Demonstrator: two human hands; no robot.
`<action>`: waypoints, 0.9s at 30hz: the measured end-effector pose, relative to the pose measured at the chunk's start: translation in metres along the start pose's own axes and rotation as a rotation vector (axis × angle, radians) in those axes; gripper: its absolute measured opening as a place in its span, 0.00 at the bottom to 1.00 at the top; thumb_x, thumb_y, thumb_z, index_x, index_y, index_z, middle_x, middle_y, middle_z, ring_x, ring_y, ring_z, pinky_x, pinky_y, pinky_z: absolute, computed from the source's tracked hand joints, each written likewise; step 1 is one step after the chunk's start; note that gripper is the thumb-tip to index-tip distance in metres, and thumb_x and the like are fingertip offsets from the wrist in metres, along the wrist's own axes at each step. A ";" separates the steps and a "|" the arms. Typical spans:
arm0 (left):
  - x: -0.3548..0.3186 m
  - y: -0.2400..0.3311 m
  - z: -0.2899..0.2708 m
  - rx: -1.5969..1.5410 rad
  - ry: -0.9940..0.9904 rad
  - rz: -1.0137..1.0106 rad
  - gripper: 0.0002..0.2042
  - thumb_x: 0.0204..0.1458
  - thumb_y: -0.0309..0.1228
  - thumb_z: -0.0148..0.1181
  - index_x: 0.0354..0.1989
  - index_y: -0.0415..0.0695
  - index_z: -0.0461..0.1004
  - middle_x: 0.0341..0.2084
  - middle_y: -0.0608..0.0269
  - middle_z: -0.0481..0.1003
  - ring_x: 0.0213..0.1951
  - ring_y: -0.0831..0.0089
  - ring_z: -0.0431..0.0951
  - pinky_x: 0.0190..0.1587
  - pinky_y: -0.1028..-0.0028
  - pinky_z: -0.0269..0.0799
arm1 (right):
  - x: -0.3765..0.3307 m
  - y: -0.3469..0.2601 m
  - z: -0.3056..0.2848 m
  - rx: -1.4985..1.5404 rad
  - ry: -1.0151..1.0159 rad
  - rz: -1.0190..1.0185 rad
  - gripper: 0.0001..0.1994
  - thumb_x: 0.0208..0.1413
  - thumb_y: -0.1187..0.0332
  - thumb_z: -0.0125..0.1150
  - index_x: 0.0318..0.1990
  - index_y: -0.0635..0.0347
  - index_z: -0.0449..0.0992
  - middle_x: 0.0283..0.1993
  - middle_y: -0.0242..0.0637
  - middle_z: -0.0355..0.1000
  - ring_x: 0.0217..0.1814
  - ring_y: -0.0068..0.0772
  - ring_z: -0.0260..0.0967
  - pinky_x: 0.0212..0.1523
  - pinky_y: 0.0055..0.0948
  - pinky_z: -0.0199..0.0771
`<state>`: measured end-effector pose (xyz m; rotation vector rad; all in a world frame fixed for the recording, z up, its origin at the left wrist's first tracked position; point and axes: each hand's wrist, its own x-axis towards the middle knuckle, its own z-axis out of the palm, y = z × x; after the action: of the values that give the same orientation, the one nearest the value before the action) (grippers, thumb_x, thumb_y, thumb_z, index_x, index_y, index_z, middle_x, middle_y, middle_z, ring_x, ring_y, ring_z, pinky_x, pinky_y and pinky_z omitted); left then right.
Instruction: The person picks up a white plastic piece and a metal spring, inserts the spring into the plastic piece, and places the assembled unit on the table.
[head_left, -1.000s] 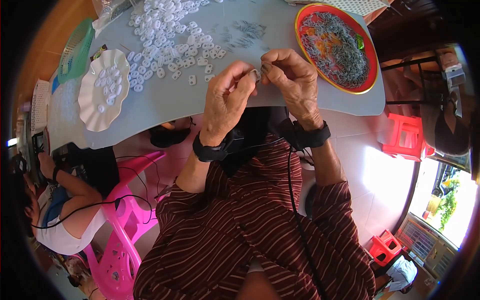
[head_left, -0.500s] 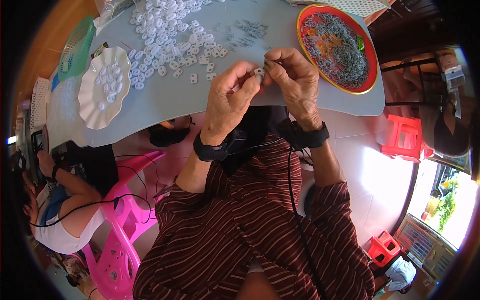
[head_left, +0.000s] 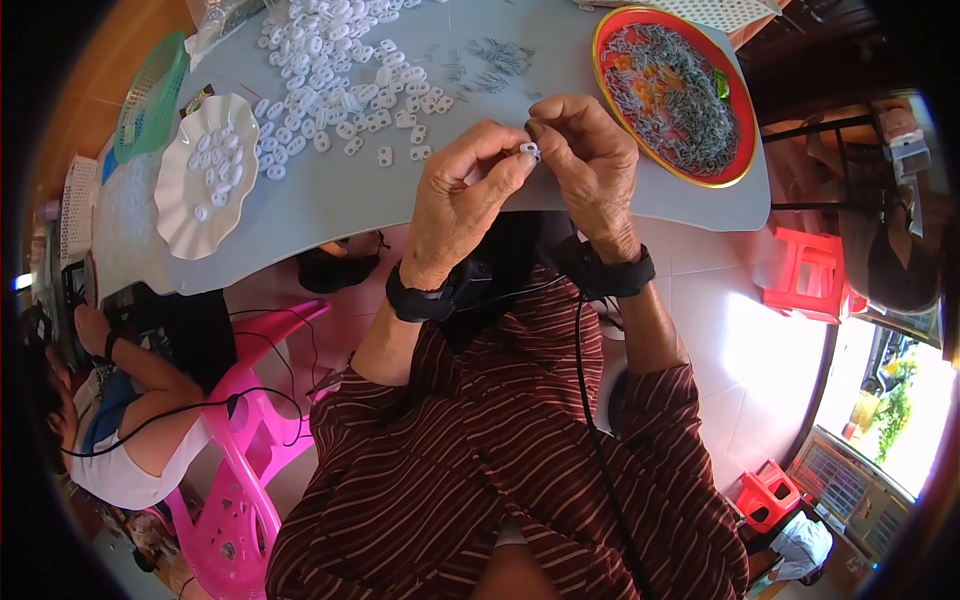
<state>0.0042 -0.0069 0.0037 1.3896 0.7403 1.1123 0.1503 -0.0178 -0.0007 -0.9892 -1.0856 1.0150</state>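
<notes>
Over the near edge of the grey table point(head_left: 340, 205), my two hands meet, fingertips close together. My left hand point(head_left: 455, 200) is closed, pinching a small white two-holed plastic piece point(head_left: 530, 150) between thumb and fingers. Thumb and forefinger of my right hand point(head_left: 597, 165) press together just beside that piece; whatever they grip is too small to make out. Beyond my left hand spreads a heap of similar white pieces point(head_left: 330, 60). Thin grey metal pins point(head_left: 500, 62) lie loose past my fingers.
At right stands a red round tray point(head_left: 743, 125) with many grey metal pins. A cream scalloped dish point(head_left: 178, 185) holding white pieces sits at left, near a green basket point(head_left: 150, 95). Another person point(head_left: 165, 400) sits by a pink chair point(head_left: 245, 390). Red stools point(head_left: 805, 275) stand on the floor.
My left fingertips have shifted slightly right, and the white piece has turned so its holes show more plainly. My right hand has barely moved.
</notes>
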 end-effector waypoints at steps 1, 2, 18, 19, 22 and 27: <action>0.000 0.000 -0.001 -0.010 0.005 -0.014 0.05 0.55 0.25 0.57 0.36 0.37 0.74 0.25 0.74 0.68 0.27 0.88 0.63 0.28 0.87 0.59 | 0.000 0.000 0.000 -0.017 -0.016 0.013 0.08 0.55 0.77 0.59 0.43 0.66 0.73 0.32 0.28 0.72 0.35 0.14 0.68 0.36 0.15 0.70; 0.000 -0.003 -0.003 -0.010 0.007 -0.014 0.05 0.55 0.25 0.57 0.36 0.37 0.74 0.25 0.74 0.68 0.27 0.88 0.63 0.28 0.87 0.59 | 0.000 -0.003 0.000 -0.017 -0.018 0.014 0.08 0.55 0.77 0.59 0.43 0.66 0.73 0.32 0.28 0.72 0.35 0.14 0.68 0.36 0.15 0.70; -0.002 -0.009 -0.001 -0.220 0.132 -0.032 0.06 0.55 0.25 0.57 0.39 0.36 0.74 0.28 0.71 0.72 0.31 0.85 0.68 0.36 0.84 0.64 | 0.002 -0.006 -0.006 -0.116 -0.101 0.093 0.07 0.56 0.70 0.60 0.35 0.67 0.76 0.27 0.26 0.70 0.27 0.14 0.62 0.30 0.15 0.65; -0.001 -0.009 0.000 -0.192 0.153 -0.012 0.06 0.55 0.25 0.57 0.39 0.36 0.74 0.27 0.71 0.72 0.31 0.86 0.67 0.35 0.84 0.63 | 0.001 -0.006 -0.006 -0.102 -0.064 0.133 0.08 0.56 0.69 0.61 0.35 0.66 0.75 0.25 0.24 0.69 0.26 0.12 0.60 0.27 0.14 0.62; -0.001 -0.013 0.002 -0.179 0.157 -0.024 0.06 0.55 0.24 0.57 0.39 0.35 0.73 0.27 0.72 0.71 0.30 0.87 0.66 0.34 0.84 0.62 | 0.001 -0.002 -0.006 -0.074 -0.064 0.112 0.09 0.56 0.67 0.61 0.35 0.67 0.75 0.24 0.23 0.67 0.25 0.10 0.58 0.24 0.13 0.58; 0.000 -0.010 0.004 -0.164 0.159 -0.063 0.08 0.54 0.25 0.56 0.40 0.35 0.74 0.27 0.62 0.76 0.32 0.79 0.74 0.40 0.78 0.68 | 0.001 -0.005 -0.003 -0.074 -0.019 0.096 0.09 0.57 0.68 0.61 0.35 0.67 0.76 0.24 0.23 0.67 0.24 0.11 0.57 0.24 0.13 0.58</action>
<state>0.0099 -0.0066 -0.0050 1.1428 0.7831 1.2159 0.1538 -0.0184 0.0038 -1.1018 -1.1064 1.0702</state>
